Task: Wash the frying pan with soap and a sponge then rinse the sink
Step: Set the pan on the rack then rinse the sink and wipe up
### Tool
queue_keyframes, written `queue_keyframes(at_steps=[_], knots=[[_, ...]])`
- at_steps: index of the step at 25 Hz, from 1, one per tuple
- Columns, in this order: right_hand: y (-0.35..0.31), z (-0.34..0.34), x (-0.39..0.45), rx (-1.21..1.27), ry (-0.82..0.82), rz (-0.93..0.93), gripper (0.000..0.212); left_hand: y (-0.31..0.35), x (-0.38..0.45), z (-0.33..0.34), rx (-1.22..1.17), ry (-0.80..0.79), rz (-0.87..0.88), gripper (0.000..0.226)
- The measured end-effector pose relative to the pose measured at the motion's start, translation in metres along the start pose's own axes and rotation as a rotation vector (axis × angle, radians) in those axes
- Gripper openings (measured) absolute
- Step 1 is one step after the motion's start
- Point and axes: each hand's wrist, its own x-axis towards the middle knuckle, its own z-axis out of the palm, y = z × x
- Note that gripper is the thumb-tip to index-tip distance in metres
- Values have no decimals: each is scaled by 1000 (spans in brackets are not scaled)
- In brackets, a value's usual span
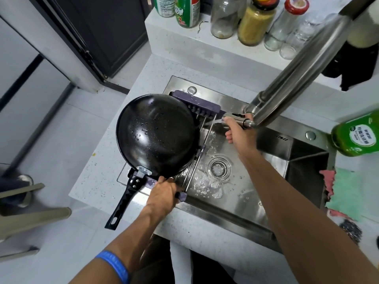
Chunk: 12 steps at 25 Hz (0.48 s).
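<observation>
Curled around the pull-out steel spray head (pixel 235 117), right hand's (pixel 241 132) fingers (pixel 228 137), aiming its stream down into the stainless sink basin (pixel 272 158), probably for the final rinse. Closed on the near purple end of the wire drain rack (pixel 181 196), left hand's (pixel 164 191) fingers (pixel 162 179), likely steadying it. Resting on that rack over the sink's left side, tilted and beaded with drops, the round black frying pan (pixel 155 134), handle toward the worktop (pixel 98 160) edge. In the basin, only water foaming around the drain (pixel 219 167). Green soap bottle (pixel 356 136) standing on the right, just beside the sink.
</observation>
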Motion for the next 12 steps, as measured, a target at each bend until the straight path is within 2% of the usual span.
queue_keyframes(at_steps=[9, 12], knots=[[34, -112, -11, -147, 154, -11, 29, 3, 15, -1, 122, -90, -1, 32], [33, -136, -8, -316, 130, -60, 16, 0, 14, 0, 152, -70, 5, 30]])
